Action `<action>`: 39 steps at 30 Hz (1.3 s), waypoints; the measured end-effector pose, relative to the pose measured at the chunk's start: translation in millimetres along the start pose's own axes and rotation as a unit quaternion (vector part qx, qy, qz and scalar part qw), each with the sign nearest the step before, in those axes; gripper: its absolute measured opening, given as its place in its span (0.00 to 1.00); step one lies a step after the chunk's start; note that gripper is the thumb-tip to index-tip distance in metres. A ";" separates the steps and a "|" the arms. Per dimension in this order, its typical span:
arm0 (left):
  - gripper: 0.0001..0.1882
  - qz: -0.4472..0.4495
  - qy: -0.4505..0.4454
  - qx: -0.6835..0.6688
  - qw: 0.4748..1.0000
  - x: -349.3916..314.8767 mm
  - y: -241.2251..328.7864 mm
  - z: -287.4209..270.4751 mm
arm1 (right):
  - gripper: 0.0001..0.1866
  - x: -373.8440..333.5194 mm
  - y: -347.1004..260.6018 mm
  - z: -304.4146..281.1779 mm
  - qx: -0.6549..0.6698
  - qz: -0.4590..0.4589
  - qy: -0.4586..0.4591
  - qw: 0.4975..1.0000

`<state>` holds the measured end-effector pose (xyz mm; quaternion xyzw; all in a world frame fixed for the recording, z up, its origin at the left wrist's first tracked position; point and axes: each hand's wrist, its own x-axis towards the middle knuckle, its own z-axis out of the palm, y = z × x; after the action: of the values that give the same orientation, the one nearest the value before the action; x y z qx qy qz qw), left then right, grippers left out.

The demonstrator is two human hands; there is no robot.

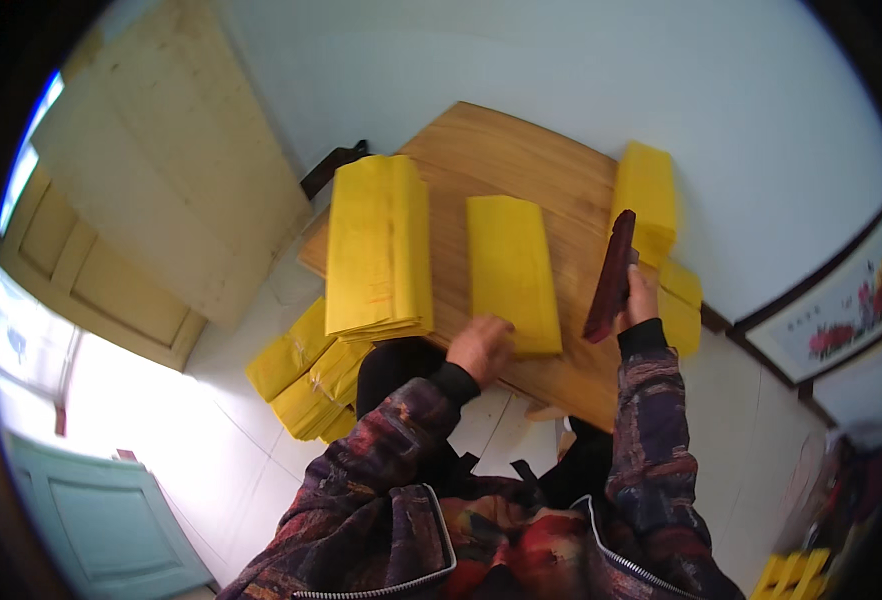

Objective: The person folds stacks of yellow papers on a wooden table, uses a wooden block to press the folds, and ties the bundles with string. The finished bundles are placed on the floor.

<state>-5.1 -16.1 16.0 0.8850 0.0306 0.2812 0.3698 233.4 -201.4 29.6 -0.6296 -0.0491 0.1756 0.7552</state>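
Note:
A thick stack of yellow paper [376,245] lies at the left of the wooden table, its near edge uneven. Beside it, at the middle, is a lower yellow paper stack [513,270]. My left hand [481,350] is at the near left corner of this middle stack, slightly blurred, with its fingers curled in; whatever may be in them is hidden. Raised just right of the middle stack, my right hand [641,298] is closed around a long dark red wooden block [613,280], which is held tilted on edge.
Under these stacks is the wooden table [506,145]. More yellow paper [647,195] stands at its right end, with another stack [679,305] lower down. Yellow bundles [306,370] sit low at the left. A framed flower picture [831,300] leans by the right wall; a wooden board [161,150] stands left.

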 end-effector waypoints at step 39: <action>0.17 -0.368 0.005 0.087 0.926 103.4 -97.8 25.3 | 0.25 -174.5 82.0 -144.7 0.235 0.026 -0.123 0.964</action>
<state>110.0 65.8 -14.9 0.8389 0.3805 0.1255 0.3683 96.6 -381.6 -53.4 -0.4086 -0.0825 0.2777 0.8655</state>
